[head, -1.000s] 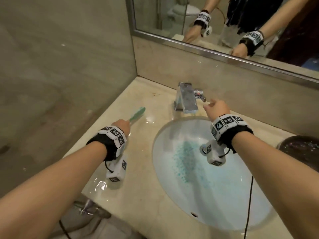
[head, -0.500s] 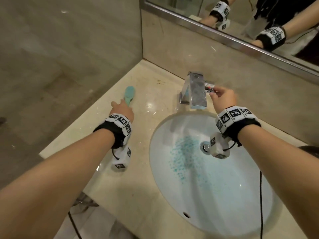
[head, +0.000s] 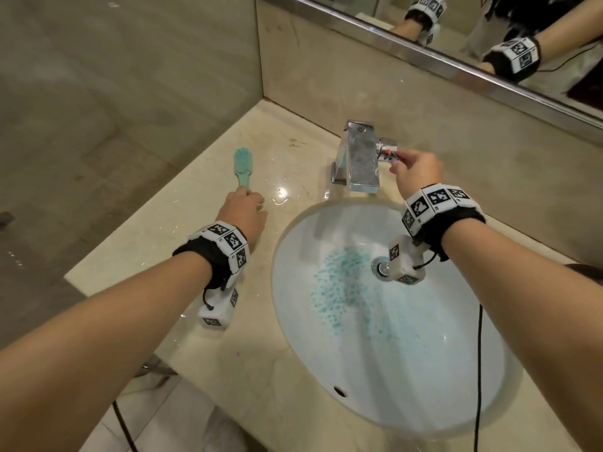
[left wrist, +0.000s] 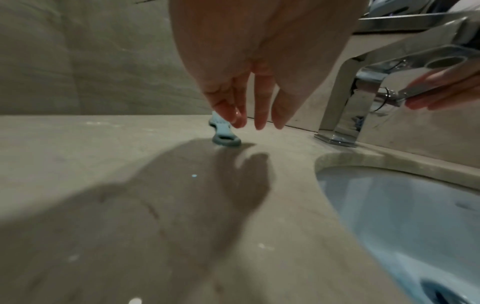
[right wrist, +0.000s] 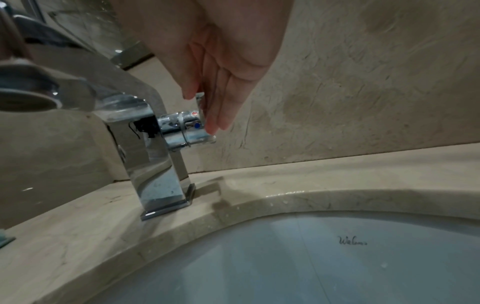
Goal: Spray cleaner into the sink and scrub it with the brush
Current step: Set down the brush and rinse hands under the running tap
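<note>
The teal brush (head: 243,168) lies flat on the marble counter, left of the faucet, bristle head away from me. My left hand (head: 244,210) hovers over the ring end of the brush handle (left wrist: 225,140), fingers (left wrist: 259,115) hanging straight and gripping nothing. My right hand (head: 399,159) pinches the chrome faucet handle (right wrist: 191,127) between thumb and fingers. The white sink (head: 489,386) holds blue cleaner specks (head: 339,282) left of the drain (head: 381,267). No spray bottle is in view.
The square chrome faucet (head: 360,158) stands behind the basin. A mirror (head: 489,44) runs along the back wall, and a tiled wall closes the left. A black cable (head: 478,370) hangs over the basin's right side. A dark object (head: 589,272) sits at the right edge.
My left hand laid the brush on the counter and let it go. My right hand moved forward to the faucet handle and took hold of it.
</note>
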`<state>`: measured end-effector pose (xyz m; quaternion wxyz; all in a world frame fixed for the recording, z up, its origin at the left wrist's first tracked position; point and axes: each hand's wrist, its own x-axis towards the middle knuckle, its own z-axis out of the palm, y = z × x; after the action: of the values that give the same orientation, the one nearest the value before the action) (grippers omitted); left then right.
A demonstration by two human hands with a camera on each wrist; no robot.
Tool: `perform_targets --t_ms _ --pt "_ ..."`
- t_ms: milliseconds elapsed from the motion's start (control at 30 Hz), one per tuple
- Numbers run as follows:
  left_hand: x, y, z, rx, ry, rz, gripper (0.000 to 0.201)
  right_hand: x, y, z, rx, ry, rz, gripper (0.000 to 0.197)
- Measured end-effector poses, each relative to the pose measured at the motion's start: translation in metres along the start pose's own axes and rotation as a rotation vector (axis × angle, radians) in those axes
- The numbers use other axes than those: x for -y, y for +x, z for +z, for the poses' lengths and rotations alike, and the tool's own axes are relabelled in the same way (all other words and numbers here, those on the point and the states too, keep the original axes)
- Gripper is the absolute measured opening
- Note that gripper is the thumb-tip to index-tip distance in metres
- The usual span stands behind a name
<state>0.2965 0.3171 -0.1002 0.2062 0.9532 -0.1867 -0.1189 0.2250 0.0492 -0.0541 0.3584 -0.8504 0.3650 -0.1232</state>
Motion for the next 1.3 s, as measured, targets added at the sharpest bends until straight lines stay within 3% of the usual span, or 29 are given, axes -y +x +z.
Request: perform_targets --t_ms 200,367,567,767,867,967,1067,1167,1300 --pt "-0.012 -0.006 0.007 0.148 0.124 0.088 0.036 -0.004 0.000 -0.004 0.037 0.046 -0.031 0.031" --pt "-0.014 -0.005 0.018 0.361 0.247 0.042 0.069 -0.005 0.001 -0.004 0.051 0.062 -0.036 0.031" --pt "-0.023 0.002 0.016 0.397 0.447 0.067 0.073 -0.008 0.003 -0.006 0.051 0.049 -0.039 0.031" --pt "-0.030 0.002 0.014 0.403 0.494 0.040 0.068 -0.012 0.008 -0.007 0.088 0.039 -0.048 0.031" --pt "-0.031 0.003 0.013 0.396 0.519 0.052 0.062 -0.017 0.009 -0.008 0.139 0.146 -0.049 0.033" --pt "-0.032 0.004 0.012 0.402 0.541 0.056 0.060 -0.024 0.002 -0.004 0.181 0.256 0.026 0.035" --pt "-0.035 0.006 0.011 0.414 0.566 0.053 0.060 -0.037 -0.008 0.005 0.218 0.381 0.203 0.041" --pt "-0.037 0.008 0.010 0.427 0.584 0.059 0.055 -0.044 -0.023 0.010 0.377 0.540 0.366 0.045" --pt "-0.038 0.010 0.011 0.437 0.622 0.063 0.054 -0.046 -0.032 0.011 0.512 0.588 0.448 0.049"
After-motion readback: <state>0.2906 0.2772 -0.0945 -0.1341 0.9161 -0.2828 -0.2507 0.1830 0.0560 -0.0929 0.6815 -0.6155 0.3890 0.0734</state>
